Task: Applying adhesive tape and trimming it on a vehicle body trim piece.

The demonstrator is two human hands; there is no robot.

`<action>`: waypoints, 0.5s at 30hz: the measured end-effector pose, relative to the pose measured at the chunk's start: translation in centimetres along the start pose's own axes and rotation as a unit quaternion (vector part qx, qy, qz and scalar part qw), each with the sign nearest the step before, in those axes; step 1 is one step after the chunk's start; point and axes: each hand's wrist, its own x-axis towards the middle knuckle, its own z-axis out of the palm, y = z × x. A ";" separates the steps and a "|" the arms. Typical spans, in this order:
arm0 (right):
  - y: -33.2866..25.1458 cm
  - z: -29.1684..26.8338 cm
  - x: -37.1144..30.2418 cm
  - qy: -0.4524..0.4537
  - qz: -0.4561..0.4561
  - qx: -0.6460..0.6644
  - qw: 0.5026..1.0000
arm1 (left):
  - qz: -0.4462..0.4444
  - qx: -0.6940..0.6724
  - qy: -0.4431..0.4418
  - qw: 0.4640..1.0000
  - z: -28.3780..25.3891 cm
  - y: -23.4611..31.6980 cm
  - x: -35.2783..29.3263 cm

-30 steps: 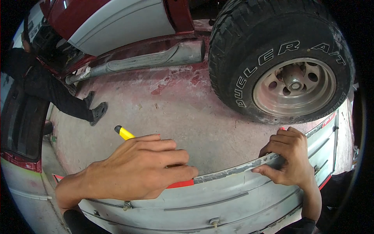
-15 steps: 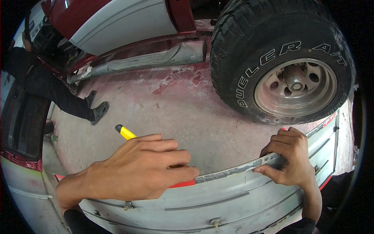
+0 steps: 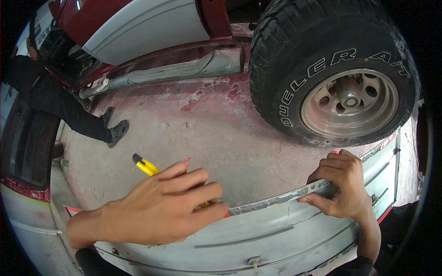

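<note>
My left hand is closed around a yellow utility knife with a black end; its blade is hidden by my fingers. They rest at the top edge of a long grey-white vehicle panel, where a bit of red strip shows beside my fingertips. A small red scrap pokes out past my knuckles. Farther right, my right hand grips the panel's scuffed edge, thumb on the near side and fingers curled over the far side.
A large tire on a metal rim stands beyond my right hand. A grey tubular part lies on the stained concrete floor, below a red and grey car body. At the left stands a person in dark trousers.
My left hand has shifted slightly down and its fingers have spread a little. The knife's black end has moved down and left. Less red shows on the panel edge. My right hand stays put.
</note>
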 end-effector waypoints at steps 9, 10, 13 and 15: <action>0.1 0.0 -0.2 0.006 -0.001 0.003 1.000 | -0.034 0.020 0.086 0.995 0.7 0.7 -0.9; 0.0 0.0 -0.2 0.007 -0.004 0.001 1.000 | -0.062 -0.032 0.132 0.989 0.8 0.6 -0.9; -0.1 0.1 -0.1 0.006 -0.007 -0.002 1.000 | -0.108 -0.074 0.120 0.984 0.7 0.8 -0.2; -0.1 0.0 0.0 0.005 -0.009 -0.004 1.000 | -0.076 -0.031 0.078 0.994 0.1 0.7 0.2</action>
